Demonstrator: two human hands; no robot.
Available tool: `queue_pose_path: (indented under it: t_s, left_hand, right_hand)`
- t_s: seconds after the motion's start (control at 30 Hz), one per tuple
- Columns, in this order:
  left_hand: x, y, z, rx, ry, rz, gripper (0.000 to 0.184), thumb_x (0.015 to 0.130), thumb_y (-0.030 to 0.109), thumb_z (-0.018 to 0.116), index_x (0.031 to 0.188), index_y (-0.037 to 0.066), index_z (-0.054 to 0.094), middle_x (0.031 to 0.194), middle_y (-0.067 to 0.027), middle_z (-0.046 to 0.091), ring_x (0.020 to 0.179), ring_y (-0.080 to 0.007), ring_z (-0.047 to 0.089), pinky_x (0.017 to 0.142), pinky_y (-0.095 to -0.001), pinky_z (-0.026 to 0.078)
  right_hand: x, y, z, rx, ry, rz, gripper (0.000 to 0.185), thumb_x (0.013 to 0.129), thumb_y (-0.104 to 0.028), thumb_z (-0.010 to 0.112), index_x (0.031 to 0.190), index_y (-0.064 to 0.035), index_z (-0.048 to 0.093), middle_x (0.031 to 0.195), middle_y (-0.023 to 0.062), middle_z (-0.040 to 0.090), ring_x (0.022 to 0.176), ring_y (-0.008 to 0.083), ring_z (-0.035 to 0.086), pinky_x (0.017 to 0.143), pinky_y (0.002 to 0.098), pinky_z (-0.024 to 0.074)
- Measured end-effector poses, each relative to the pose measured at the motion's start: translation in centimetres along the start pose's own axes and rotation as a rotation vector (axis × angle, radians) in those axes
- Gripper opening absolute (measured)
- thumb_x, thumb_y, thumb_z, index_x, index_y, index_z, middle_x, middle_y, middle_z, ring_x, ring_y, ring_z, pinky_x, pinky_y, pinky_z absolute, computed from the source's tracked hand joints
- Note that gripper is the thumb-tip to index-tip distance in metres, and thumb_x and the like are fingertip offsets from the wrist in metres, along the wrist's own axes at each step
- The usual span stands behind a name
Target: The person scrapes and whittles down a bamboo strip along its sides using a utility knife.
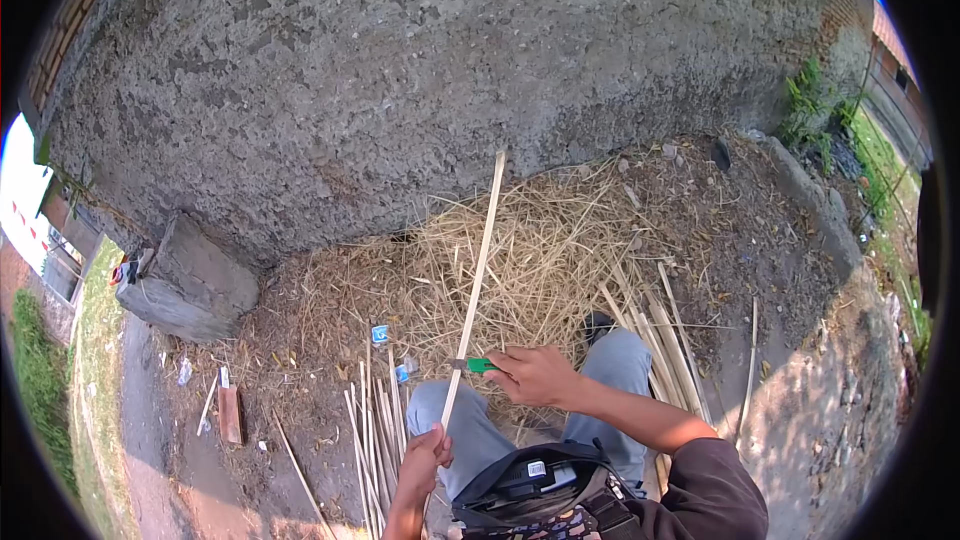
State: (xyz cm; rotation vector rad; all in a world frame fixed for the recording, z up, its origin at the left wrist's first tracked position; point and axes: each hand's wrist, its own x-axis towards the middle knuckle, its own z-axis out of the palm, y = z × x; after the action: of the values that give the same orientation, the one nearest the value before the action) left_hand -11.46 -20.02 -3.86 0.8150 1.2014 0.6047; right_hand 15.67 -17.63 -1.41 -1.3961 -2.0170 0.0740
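As it slants up from the left hand (pixel 424 458), the strip (pixel 483 250) points at the wall (pixel 400 60)

Between the knees, its long axis leans slightly right toward the top; the left hand pinches its lower end, the right hand (pixel 530 376) grips a green tool (pixel 483 365) against it.

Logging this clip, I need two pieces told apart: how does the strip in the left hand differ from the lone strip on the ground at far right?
The held strip is gripped by the left hand; the lone strip lies on the ground. The held strip looks paler and wider, the lone strip duller and thinner. A green tool is at the held strip; none is at the lone strip. Both are long and narrow.
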Motion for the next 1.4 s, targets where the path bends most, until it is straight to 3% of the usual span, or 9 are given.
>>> queue_pose_path:
  t_s: [0.23, 0.3, 0.43, 0.57, 0.63, 0.87, 1.03, 1.13, 1.4]
  left_hand:
    - [3.8, 5.6, 2.8, -0.092, -0.253, -0.128, 0.047, 0.107, 0.044, 0.035, 0.081, 0.008, 0.050, 0.055, 0.0030, 0.034, 0.044, -0.0081, 0.028, 0.044, -0.0256, 0.026]
    - [4.1, 6.9, 4.2, -0.059, -0.293, -0.132, 0.044, 0.107, 0.045, 0.034, 0.086, 0.009, 0.049, 0.057, 0.0039, 0.035, 0.046, -0.0069, 0.028, 0.043, -0.0244, 0.024]
    - [5.1, 7.1, 6.0, -0.043, -0.396, -0.192, 0.045, 0.107, 0.046, 0.033, 0.085, 0.009, 0.048, 0.056, 0.0045, 0.033, 0.046, -0.0055, 0.026, 0.040, -0.0234, 0.019]
    - [6.7, 6.2, 6.4, -0.067, -0.701, -0.323, 0.052, 0.106, 0.053, 0.027, 0.091, 0.009, 0.050, 0.058, 0.0031, 0.038, 0.047, -0.0088, 0.031, 0.043, -0.0246, 0.026]
    - [6.3, 5.9, 6.8, 0.039, -0.573, -0.192, 0.064, 0.103, 0.061, 0.020, 0.107, 0.006, 0.053, 0.067, -0.0016, 0.052, 0.056, -0.0147, 0.048, 0.055, -0.0278, 0.043]
    - [6.0, 2.6, 4.1, 0.180, -0.597, -0.102, 0.079, 0.099, 0.067, 0.016, 0.125, 0.001, 0.049, 0.092, -0.0107, 0.066, 0.093, -0.0245, 0.063, 0.090, -0.0379, 0.048]
    - [6.0, 1.3, 3.2, 0.111, -0.583, -0.181, 0.060, 0.105, 0.055, 0.029, 0.111, 0.002, 0.056, 0.068, -0.0004, 0.050, 0.054, -0.0088, 0.045, 0.050, -0.0232, 0.039]
    - [5.1, 1.8, 4.0, 0.124, -0.416, -0.116, 0.055, 0.106, 0.051, 0.032, 0.103, 0.002, 0.056, 0.065, 0.0021, 0.041, 0.047, -0.0050, 0.031, 0.041, -0.0216, 0.024]
    - [4.3, 1.8, 5.8, 0.142, -0.250, -0.042, 0.037, 0.108, 0.039, 0.035, 0.108, 0.005, 0.050, 0.066, -0.0025, 0.049, 0.042, -0.0069, 0.034, 0.038, -0.0227, 0.027]
  right_hand:
    - [-0.1, -0.6, -0.3, 0.177, 0.053, 0.129, 0.039, 0.090, -0.031, 0.068, 0.121, -0.0079, 0.065, 0.080, 0.0113, 0.067, 0.059, 0.0251, 0.066, 0.050, 0.0358, 0.0500]
    - [0.9, -1.3, -2.4, 0.511, -0.009, 0.503, 0.047, 0.087, -0.032, 0.073, 0.123, -0.0035, 0.065, 0.086, 0.0100, 0.070, 0.066, 0.0173, 0.067, 0.059, 0.0311, 0.0521]
    - [1.7, -0.4, -1.6, 0.829, 0.203, 0.625, 0.050, 0.084, -0.029, 0.080, 0.115, 0.0074, 0.065, 0.075, 0.0014, 0.064, 0.065, 0.0092, 0.057, 0.058, 0.0272, 0.0469]
    - [1.0, 1.2, 0.7, 0.947, 0.172, 0.792, 0.035, 0.086, -0.018, 0.078, 0.109, 0.0052, 0.065, 0.079, 0.0049, 0.069, 0.074, 0.0089, 0.064, 0.066, 0.0241, 0.0503]
    - [1.2, 1.7, 0.4, 0.999, 0.240, 0.800, 0.029, 0.086, -0.015, 0.077, 0.104, 0.0044, 0.065, 0.078, 0.0049, 0.068, 0.073, 0.0096, 0.064, 0.065, 0.0244, 0.0501]
    - [2.5, 2.7, -1.2, 1.067, 0.415, 0.820, 0.018, 0.086, -0.008, 0.075, 0.096, 0.0020, 0.064, 0.079, 0.0063, 0.068, 0.073, 0.0117, 0.065, 0.067, 0.0250, 0.0503]
    - [2.7, 3.2, -0.5, 0.969, 0.417, 0.718, 0.023, 0.092, -0.019, 0.070, 0.101, 0.0014, 0.067, 0.077, 0.0046, 0.068, 0.068, 0.0089, 0.060, 0.063, 0.0260, 0.0470]
    - [1.8, 3.3, -0.6, 0.705, 0.302, 0.650, 0.027, 0.098, -0.025, 0.061, 0.104, 0.0015, 0.067, 0.076, 0.0067, 0.067, 0.065, 0.0107, 0.058, 0.061, 0.0288, 0.0455]
    - [-3.4, 3.5, 0.2, 0.539, 0.076, 0.584, 0.030, 0.099, -0.026, 0.056, 0.110, -0.0022, 0.070, 0.073, 0.0101, 0.064, 0.061, 0.0167, 0.055, 0.059, 0.0330, 0.0446]
